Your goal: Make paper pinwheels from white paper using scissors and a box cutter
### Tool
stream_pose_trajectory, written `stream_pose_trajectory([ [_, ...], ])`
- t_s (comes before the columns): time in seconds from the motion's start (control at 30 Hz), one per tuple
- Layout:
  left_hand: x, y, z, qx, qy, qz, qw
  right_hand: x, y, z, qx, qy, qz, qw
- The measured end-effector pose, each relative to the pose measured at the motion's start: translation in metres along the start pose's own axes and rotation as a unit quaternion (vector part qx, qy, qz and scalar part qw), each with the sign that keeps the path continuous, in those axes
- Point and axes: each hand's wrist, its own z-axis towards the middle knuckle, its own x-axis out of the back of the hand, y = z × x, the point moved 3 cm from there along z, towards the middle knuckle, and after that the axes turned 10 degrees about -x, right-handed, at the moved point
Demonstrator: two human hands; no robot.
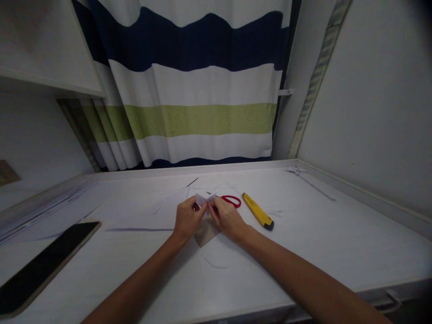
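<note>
Left hand | fingers pinching folded white paper; right hand | fingers gripping same paper; red scissors, yellow utility knife just beside, on worktop; phone well apart

Scissors, yellow cutter crowd right side; phone far left; between: bare.

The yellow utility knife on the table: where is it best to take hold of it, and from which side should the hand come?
Probably at the middle of the long yellow body of the utility knife, coming from above with the right hand, which is nearest. It lies flat and slanted on the table, dark tip toward the person, with its right side free. The red scissors lie close on its left.
</note>
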Motion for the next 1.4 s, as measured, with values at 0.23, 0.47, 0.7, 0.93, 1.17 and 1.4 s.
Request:
stream_pose_trajectory([
  [0.23,0.001,-0.005,0.001,0.013,-0.007,-0.029,0.999,0.002,0.000,0.002,0.017,-0.008,0.044,0.999],
  [0.47,0.007,-0.007,0.001,0.027,0.019,0.014,0.999,0.009,-0.001,0.003,0.002,-0.008,0.064,0.998],
  [0.7,0.005,-0.002,-0.001,0.022,0.030,0.028,0.999,0.003,-0.002,0.002,0.000,-0.009,0.053,0.999],
  [0.93,0.006,0.007,-0.003,-0.044,0.027,0.053,0.997,0.007,-0.006,0.000,0.002,0.001,0.121,0.993],
  [1.17,0.007,0.010,-0.003,-0.066,0.028,0.054,0.996,0.004,0.000,0.003,-0.080,0.014,0.216,0.973],
  [1.4,0.005,0.011,-0.004,-0.083,0.030,0.028,0.996,0.006,-0.001,0.004,-0.037,0.004,0.176,0.984],
])
